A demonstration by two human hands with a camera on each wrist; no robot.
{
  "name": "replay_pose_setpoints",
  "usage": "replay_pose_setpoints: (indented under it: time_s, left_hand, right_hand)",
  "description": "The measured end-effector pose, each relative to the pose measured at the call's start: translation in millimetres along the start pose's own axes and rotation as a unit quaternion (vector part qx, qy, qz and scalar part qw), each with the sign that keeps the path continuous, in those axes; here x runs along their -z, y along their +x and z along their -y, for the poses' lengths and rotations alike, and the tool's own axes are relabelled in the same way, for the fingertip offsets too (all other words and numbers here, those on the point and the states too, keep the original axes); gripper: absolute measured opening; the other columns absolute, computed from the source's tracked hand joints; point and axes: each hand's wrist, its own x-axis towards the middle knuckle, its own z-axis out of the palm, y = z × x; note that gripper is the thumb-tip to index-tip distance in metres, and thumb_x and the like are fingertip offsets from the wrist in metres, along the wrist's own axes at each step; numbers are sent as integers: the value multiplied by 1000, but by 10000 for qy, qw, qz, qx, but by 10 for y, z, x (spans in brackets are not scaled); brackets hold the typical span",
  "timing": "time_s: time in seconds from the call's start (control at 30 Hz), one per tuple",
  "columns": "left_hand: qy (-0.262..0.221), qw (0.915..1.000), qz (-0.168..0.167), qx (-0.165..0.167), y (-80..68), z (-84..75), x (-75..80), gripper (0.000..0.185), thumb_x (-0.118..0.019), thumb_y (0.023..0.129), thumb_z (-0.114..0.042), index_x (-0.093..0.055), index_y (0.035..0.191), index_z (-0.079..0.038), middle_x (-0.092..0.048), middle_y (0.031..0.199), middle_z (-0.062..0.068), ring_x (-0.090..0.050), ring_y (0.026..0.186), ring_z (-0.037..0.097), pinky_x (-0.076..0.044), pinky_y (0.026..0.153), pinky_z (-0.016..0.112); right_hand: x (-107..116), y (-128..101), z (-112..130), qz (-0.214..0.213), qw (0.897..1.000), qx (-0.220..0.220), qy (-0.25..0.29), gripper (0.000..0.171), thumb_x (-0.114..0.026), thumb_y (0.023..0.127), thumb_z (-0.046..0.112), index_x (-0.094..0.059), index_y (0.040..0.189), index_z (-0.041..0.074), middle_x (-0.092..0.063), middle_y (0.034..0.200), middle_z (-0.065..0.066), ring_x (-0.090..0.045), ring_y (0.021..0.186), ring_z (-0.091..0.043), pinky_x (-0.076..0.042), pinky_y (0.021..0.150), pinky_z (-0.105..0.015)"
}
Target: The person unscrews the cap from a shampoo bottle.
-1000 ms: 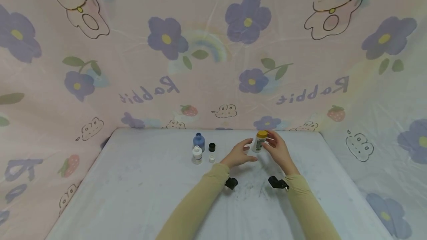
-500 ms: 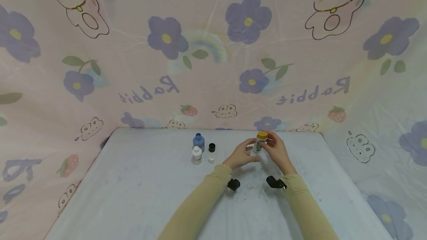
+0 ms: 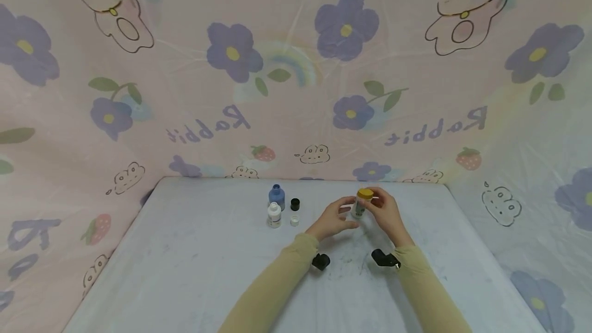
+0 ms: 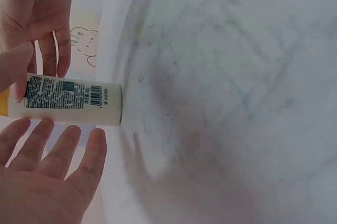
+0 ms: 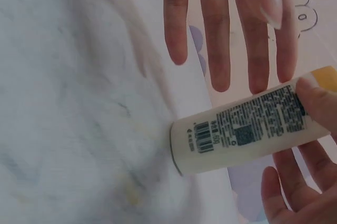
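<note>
A white bottle (image 3: 358,211) with a yellow cap (image 3: 365,193) stands near upright, its base at the tabletop. My right hand (image 3: 386,216) holds it near the top, the thumb (image 5: 316,100) on the printed label and fingers on its far side. My left hand (image 3: 329,221) is at the bottle's left side with fingers extended. Its fingertips (image 4: 45,125) lie close against the bottle; whether they all touch cannot be told. A barcode shows low on the bottle (image 5: 237,132) in the right wrist view.
On the left stand an uncapped blue bottle (image 3: 276,198) and an uncapped white bottle (image 3: 274,216). Beside them lie a black cap (image 3: 295,204) and a small white cap (image 3: 294,221). A patterned curtain (image 3: 296,91) rises behind the white table (image 3: 194,261).
The yellow-capped bottle has come slightly down and nearer in my right hand. My left fingers have closed in a little beside it. The other bottles and caps stay put.
</note>
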Motion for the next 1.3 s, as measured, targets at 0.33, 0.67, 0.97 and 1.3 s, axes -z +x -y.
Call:
replay_pose_setpoints:
  time_s: [0.33, 0.67, 0.97, 1.3]
  left_hand:
    - [-55, 9996, -116, -238, -238, 43, 44, 65, -76, 83, -12, -45, 141, -12, -51, 134, 5, -47, 126, 30, -42, 100, 41]
    - [-524, 9975, -124, -450, -570, 36, 171, 59, -75, 84, -10, -50, 137, -12, -54, 129, 5, -55, 118, 23, -45, 96, 34]
    - [-462, 9981, -298, -281, -900, 90, 315, 54, -75, 83, -10, -54, 133, -10, -55, 128, 5, -57, 115, 23, -48, 92, 32]
    - [-517, 9967, -509, -352, -1169, -86, 430, 41, -74, 82, -3, -61, 122, -2, -62, 118, 10, -61, 107, 30, -50, 89, 37]
  right_hand:
    - [-75, -267, 317, 262, 9996, 38, -52, 36, -66, 91, 11, -55, 123, -2, -58, 115, -20, -60, 95, -33, -52, 75, -32]
    - [-236, -473, 505, 370, 9991, 15, 184, 33, -69, 89, 13, -58, 119, 2, -60, 111, -16, -61, 92, -30, -52, 73, -29]
    - [-478, -604, 677, 575, 9952, -91, 781, 33, -69, 89, 11, -58, 118, 2, -59, 110, -15, -60, 90, -29, -52, 77, -32]
    - [-771, -635, 589, 574, 9883, -283, 1381, 37, -72, 87, 14, -57, 120, 4, -61, 111, -13, -61, 93, -22, -51, 79, -28]
